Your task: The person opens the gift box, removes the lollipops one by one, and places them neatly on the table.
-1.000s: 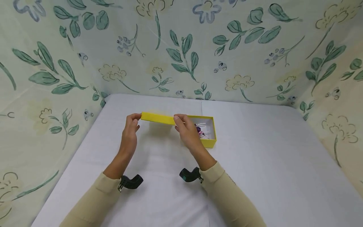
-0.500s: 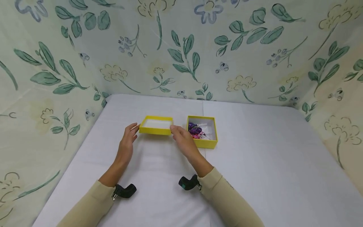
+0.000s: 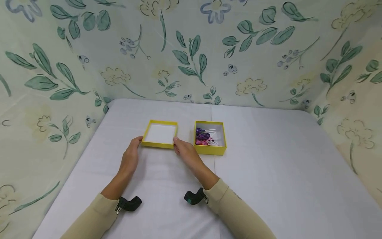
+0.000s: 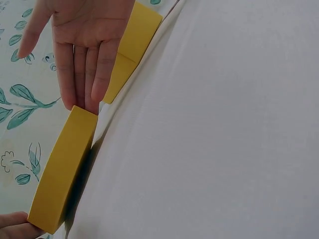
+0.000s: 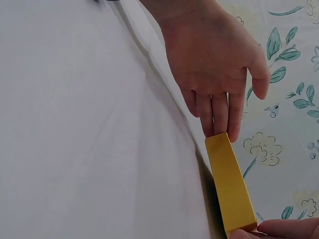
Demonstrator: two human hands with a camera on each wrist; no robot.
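Observation:
A yellow box lid lies hollow side up, its white inside showing, between my two hands. My left hand touches the lid's left end with straight fingertips. At the opposite end, the straight fingers of my right hand press against its wall; the thumb stands off the lid in the left wrist view. A dark strip of shadow runs under the lid there, and I cannot tell whether it rests fully on the cloth. Right of it stands the yellow box, holding several purple and pink wrapped lollipops.
A white cloth covers the table. Patterned fabric with leaves and flowers rises behind and at both sides. Black camera mounts stick out from both wrists.
The lid has turned from edge-on to hollow side up and come down toward the cloth, nearer to me. Both hands moved with it. The lollipops came into fuller view.

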